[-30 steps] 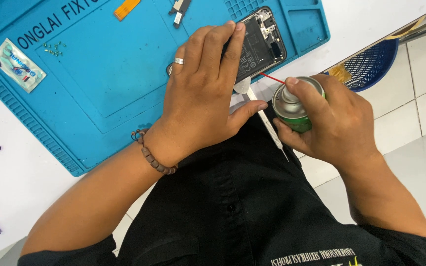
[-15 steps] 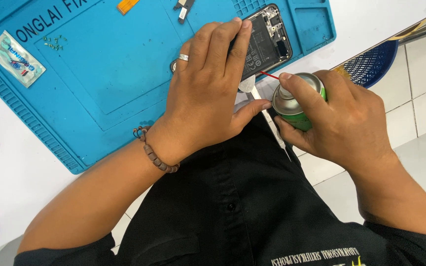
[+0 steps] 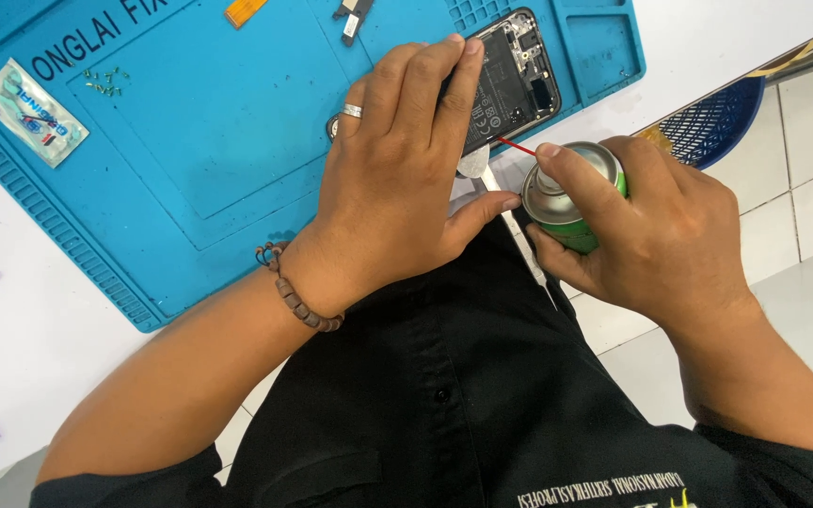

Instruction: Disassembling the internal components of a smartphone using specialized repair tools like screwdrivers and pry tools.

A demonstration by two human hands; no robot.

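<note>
An opened phone [image 3: 517, 75] with its inner boards exposed lies on a blue repair mat [image 3: 190, 141]. My left hand [image 3: 397, 179], with a ring and a bead bracelet, presses down on the phone's near half and covers it. My right hand [image 3: 651, 235] grips a green spray can [image 3: 571, 198], index finger on the nozzle. A thin red straw [image 3: 517, 147] runs from the nozzle toward the phone's edge. A flat metal pry tool [image 3: 510, 221] lies under my left thumb.
A small printed sachet [image 3: 35, 111] and several tiny screws [image 3: 103, 82] lie on the mat's left. Small parts [image 3: 355, 17] and an orange strip [image 3: 247, 9] rest at the top. A blue plastic basket [image 3: 712, 118] stands on the tiled floor to the right.
The view has shifted slightly. My right hand brought the spray can a little closer to the phone. My left hand stays pressed on the phone.
</note>
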